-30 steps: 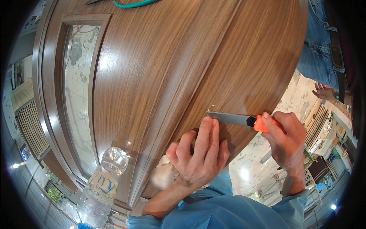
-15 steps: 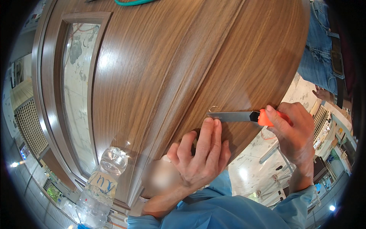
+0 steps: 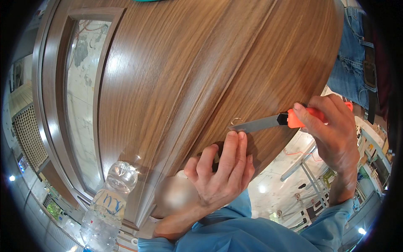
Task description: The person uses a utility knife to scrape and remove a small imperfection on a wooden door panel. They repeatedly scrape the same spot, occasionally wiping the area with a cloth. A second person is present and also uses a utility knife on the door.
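Note:
My right hand [image 3: 333,128] grips the orange handle of a utility knife [image 3: 303,118]. Its grey blade points left across a brown wood-grain door panel [image 3: 168,75], and the tip rests at the panel's surface. My left hand [image 3: 222,176] lies on the panel just below the tip, index and middle fingers stretched out with their ends at the blade's edge. Its other fingers are bent, and a dark patch beneath them is mostly covered. A thin pale curl [image 3: 236,121], perhaps a shaving, sits on the wood just above the blade tip.
A clear plastic bottle [image 3: 105,206] lies at the lower left, by a glazed opening [image 3: 86,84] in the door. Part of a green thing [image 3: 147,1] shows at the top edge. A person in blue jeans [image 3: 352,59] stands at the far right.
My right hand has shifted right and slightly up, tilting the blade so its handle end is higher. The tip and my left hand stay almost in place. The view has shifted slightly.

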Demonstrator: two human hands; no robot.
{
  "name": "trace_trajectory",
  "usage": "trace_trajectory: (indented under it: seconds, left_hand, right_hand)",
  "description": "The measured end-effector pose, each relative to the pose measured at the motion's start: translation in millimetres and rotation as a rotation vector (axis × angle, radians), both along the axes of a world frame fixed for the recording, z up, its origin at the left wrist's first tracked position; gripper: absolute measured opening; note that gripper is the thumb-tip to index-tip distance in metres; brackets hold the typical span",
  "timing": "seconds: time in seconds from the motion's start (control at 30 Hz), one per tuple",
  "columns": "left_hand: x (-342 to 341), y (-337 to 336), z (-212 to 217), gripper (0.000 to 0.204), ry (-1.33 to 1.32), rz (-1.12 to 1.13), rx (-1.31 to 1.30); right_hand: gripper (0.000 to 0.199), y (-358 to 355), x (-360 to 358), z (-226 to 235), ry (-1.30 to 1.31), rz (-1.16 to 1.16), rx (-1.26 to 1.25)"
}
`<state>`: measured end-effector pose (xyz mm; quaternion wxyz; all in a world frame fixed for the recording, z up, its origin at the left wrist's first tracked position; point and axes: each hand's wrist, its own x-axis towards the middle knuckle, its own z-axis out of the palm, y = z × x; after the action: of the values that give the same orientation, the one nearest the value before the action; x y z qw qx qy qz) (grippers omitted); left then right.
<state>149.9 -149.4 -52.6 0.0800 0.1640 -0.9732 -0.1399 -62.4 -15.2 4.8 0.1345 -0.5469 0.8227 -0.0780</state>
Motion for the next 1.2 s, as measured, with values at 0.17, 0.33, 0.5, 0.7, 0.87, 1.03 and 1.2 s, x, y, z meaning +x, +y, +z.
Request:
trace_trajectory:
  seconds: [0.17,0.33,0.5,0.7,0.87,1.03,1.2]
  left_hand:
    - [1,-1,0,0.048,-0.006,-0.004,0.000]
    - [2,-2,0,0.048,-0.003,-0.003,0.007]
    - [4,-2,0,0.049,-0.008,-0.003,0.010]
    - [4,-3,-1,0.049,-0.010,-0.008,0.000]
    - [5,-4,0,0.049,-0.011,-0.017,-0.006]
    - [5,-4,-1,0.049,-0.012,-0.020,-0.008]
    - [5,-5,-1,0.049,-0.011,-0.017,0.001]
  right_hand:
    - [0.044,-7,0,2,0.033,-0.005,0.017]
    - [0.043,-8,0,4,0.046,-0.002,0.013]
    - [0.057,-8,-4,4,0.052,0.064,0.020]
    - [0.057,-10,-5,3,0.065,0.077,0.010]
    - [0.058,-13,-8,2,0.066,0.088,-0.001]
    - [0.057,-16,-9,3,0.072,0.098,0.007]
    - [0.057,-19,-9,4,0.075,0.100,0.006]
